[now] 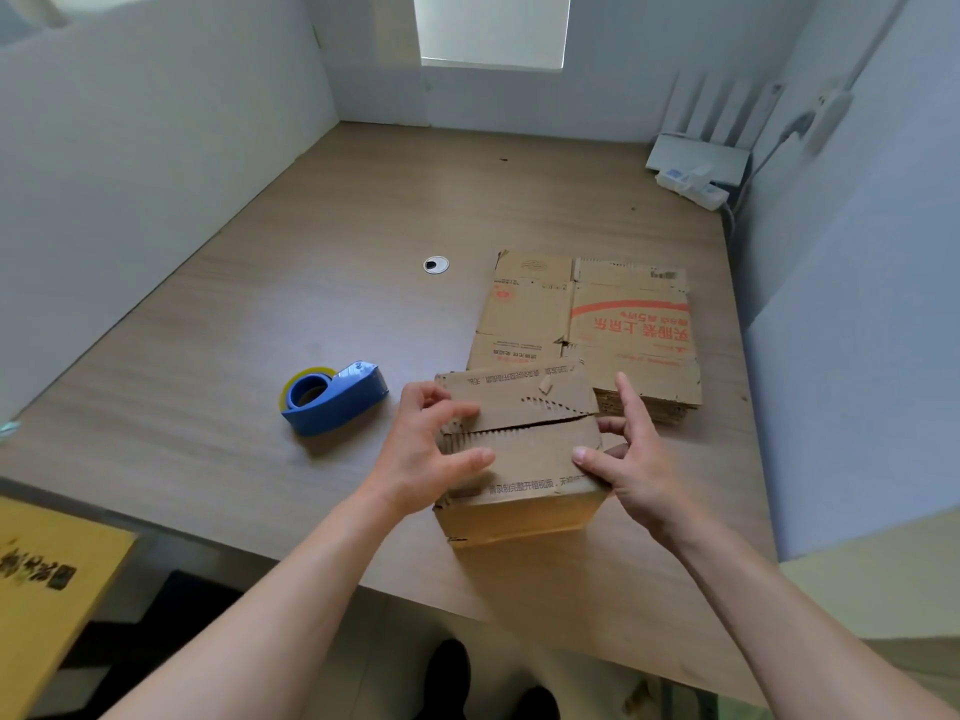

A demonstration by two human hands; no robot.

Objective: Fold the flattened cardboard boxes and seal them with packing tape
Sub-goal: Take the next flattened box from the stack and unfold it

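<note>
A small folded cardboard box (524, 459) stands near the front of the wooden table (260, 330), its two top flaps closed with a jagged seam between them. My left hand (431, 449) rests on the box's left edge, thumb and fingers spread over the flaps. My right hand (628, 454) is at the box's right edge, thumb pressing on the near flap, fingers extended. A stack of flattened cardboard boxes (597, 319) with red print lies just behind. A blue tape dispenser (335, 397) with a roll of tape sits to the left of the box.
A round cable grommet (435, 265) is set in the table's middle. A white router and power strip (696, 168) sit at the back right corner. White partition walls enclose three sides. A yellow box (47, 579) stands below the table's front left.
</note>
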